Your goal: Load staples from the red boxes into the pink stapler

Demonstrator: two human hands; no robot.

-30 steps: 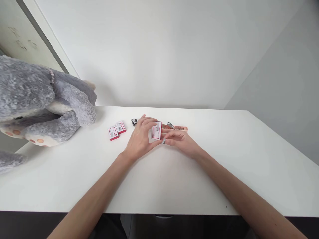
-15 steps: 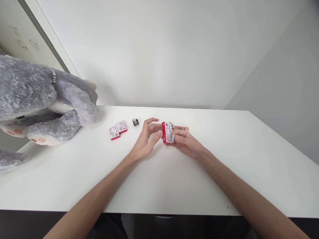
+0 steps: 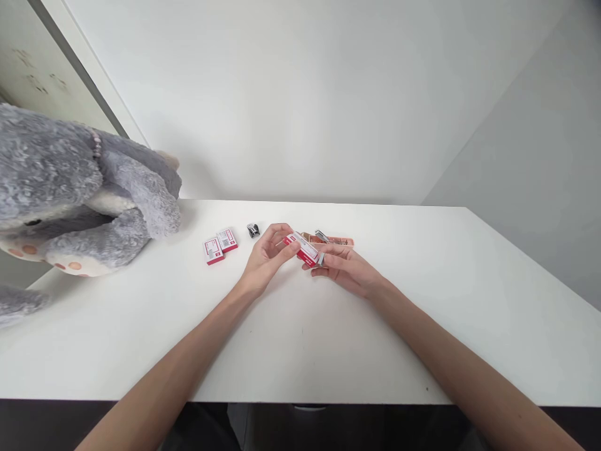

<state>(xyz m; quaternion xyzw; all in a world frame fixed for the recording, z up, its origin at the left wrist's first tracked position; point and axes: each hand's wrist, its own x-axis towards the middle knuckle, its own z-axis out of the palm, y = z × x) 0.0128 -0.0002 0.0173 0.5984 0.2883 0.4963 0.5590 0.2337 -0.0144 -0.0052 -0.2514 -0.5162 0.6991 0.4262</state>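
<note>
From my end of the head feed, the change in the last half second is the red-and-white staple box (image 3: 301, 248): it was up in the right hand, and now I have it in the left hand (image 3: 267, 260), gripped between thumb and fingers. It is held above the counter (image 3: 300, 357), tilted, its lower end angled toward the right hand (image 3: 348, 269). Those right fingers are closed on a small grey metal piece, which I take to be a staple strip (image 3: 321, 259), just beside that end. I can't tell whether the right fingertips below also touch the box.

As I judge it, this shares the load better: 1 hand steadies the box and the other is left with only the strip.

Just behind the hands lies a peach-coloured stapler (image 3: 340, 241), apparently opened, partly hidden by them. Left of the hands I see a black staple remover (image 3: 253, 230) and 2 more staple boxes (image 3: 227, 239), touching each other. These haven't moved on the counter. A grey plush toy (image 3: 141, 188) sits farther left.
</note>
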